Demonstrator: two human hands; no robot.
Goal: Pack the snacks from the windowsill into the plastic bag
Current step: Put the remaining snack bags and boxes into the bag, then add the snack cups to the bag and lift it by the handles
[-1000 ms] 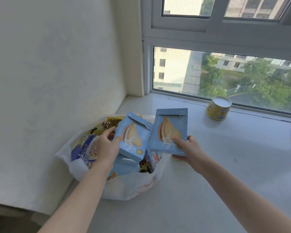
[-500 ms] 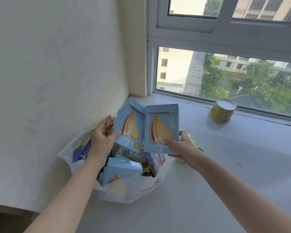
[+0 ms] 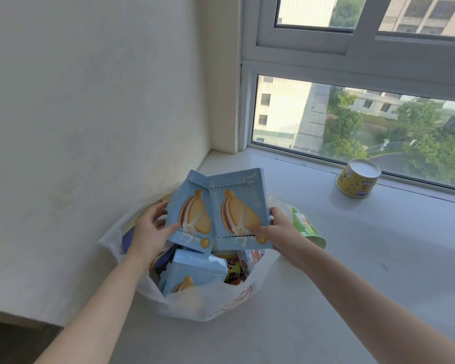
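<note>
A white plastic bag [image 3: 195, 303] stands open on the windowsill against the left wall, stuffed with snack packs. Over its mouth I hold two light blue biscuit boxes side by side, upright. My left hand [image 3: 149, 232] grips the left blue box [image 3: 192, 206] at its left edge. My right hand [image 3: 280, 227] pinches the right blue box [image 3: 238, 203] at its lower right corner. A third blue box [image 3: 195, 269] lies inside the bag below them, among several colourful packets. A green packet [image 3: 306, 228] sticks out behind my right hand.
A yellow round tub [image 3: 357, 181] with a white top stands on the windowsill [image 3: 352, 258] near the window glass, to the right. The white wall bounds the left side, and the sill's front edge drops off at the lower left.
Both blue boxes have come together and stand side by side, more upright, above the bag. The view has shifted, so the bag sits lower in frame.
</note>
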